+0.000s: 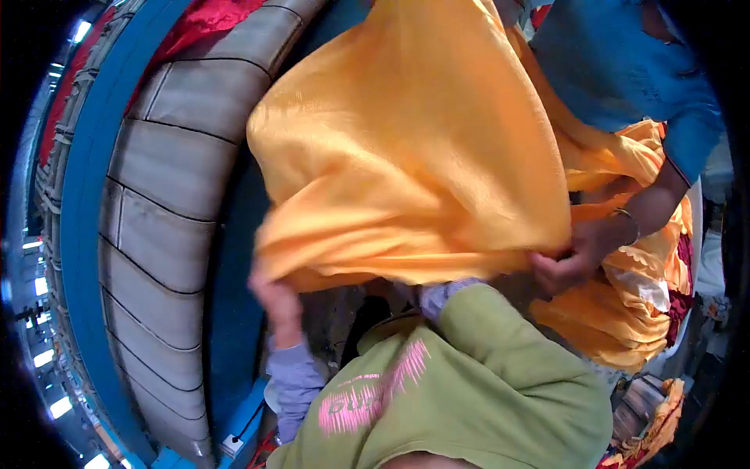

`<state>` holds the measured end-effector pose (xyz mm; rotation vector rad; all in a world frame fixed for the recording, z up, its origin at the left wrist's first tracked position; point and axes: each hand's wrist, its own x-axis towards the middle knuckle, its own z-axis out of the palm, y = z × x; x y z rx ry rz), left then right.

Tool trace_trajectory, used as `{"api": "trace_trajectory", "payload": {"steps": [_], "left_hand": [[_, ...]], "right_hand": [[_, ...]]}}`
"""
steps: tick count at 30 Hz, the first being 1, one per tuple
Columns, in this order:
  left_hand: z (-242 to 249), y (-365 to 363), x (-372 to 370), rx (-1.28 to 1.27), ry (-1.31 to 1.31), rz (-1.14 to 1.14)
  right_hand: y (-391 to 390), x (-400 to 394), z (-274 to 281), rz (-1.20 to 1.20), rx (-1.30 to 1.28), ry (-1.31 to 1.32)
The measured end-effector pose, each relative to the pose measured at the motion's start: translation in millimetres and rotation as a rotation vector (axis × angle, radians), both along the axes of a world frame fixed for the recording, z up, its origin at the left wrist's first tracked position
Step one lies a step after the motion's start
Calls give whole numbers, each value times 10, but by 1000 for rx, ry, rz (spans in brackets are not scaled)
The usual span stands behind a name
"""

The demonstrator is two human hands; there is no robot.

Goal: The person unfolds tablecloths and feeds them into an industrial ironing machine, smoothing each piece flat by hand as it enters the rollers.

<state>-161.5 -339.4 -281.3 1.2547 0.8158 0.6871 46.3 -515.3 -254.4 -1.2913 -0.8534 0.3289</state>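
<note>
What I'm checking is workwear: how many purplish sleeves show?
2: one purplish sleeve below the blurred left hand, a second purplish sleeve past the green right sleeve, by the orange cloth. Others may be hidden.

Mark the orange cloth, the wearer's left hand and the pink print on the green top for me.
Orange cloth (414, 148): head view, middle of its broad raised face.
Left hand (279, 305): head view, middle of the blurred hand.
Pink print (381, 397): head view, among its streaks.

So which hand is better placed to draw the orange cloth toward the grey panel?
Likely left: the left hand touches the orange cloth on the side nearer the grey panel; the right hand is hidden.
</note>
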Motion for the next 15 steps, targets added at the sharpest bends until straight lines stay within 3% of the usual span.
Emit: {"api": "trace_trajectory", "payload": {"steps": [1,3,4,5,6,7,9,11,12,13,14,15], "left_hand": [[343,171,-187,429,193,58],[553,980,-800,414,102,386],[933,995,-879,446,108,600],[1086,1122,-1117,667,84,582],[1311,1091,-1149,730,187,808],[1456,1092,-1295,840,254,819],[1718,982,-1478,939,233,802],[1892,1105,-1905,618,62,730],[1798,825,-2055,812,100,703],[1743,1001,-2559,1174,211,445],[1958,785,-2210,901,173,684],[2210,573,-1886,616,131,902]], "right_hand": [[431,-128,-292,188,136,501],[828,-308,-580,355,170,707],[888,-382,-675,410,156,759],[871,-443,-748,477,138,826],[779,-464,-805,560,98,935],[667,-468,-740,645,-23,1199],[557,-556,-797,653,-6,1235],[590,-600,-767,535,101,1321],[668,-638,-731,460,102,1340],[786,-664,-630,381,105,1351],[893,-674,-538,301,108,1360],[1000,-661,-472,433,174,1294]]}}
